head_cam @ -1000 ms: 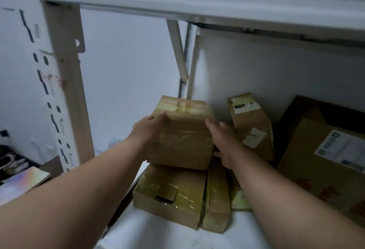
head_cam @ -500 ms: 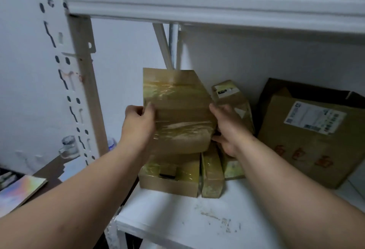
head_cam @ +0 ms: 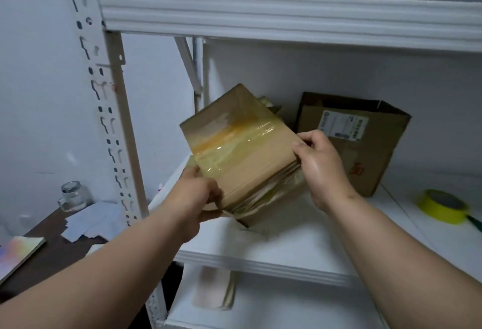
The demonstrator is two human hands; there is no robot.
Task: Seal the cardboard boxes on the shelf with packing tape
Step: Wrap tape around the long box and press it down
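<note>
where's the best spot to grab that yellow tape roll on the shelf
Take the yellow tape roll across its outer rim, coming from above with the right hand: it lies flat on the shelf with its open core facing up, on that hand's side.

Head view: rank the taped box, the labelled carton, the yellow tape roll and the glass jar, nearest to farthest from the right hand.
1. Taped box, gripped by the right hand.
2. Labelled carton, just behind it.
3. Yellow tape roll, far right on the shelf.
4. Glass jar, far left, off the shelf.

A small tape-wrapped cardboard box (head_cam: 242, 151) tilts above the shelf (head_cam: 300, 247) — a larger open box (head_cam: 365, 146) behind, tape roll (head_cam: 440, 207) right.
</note>
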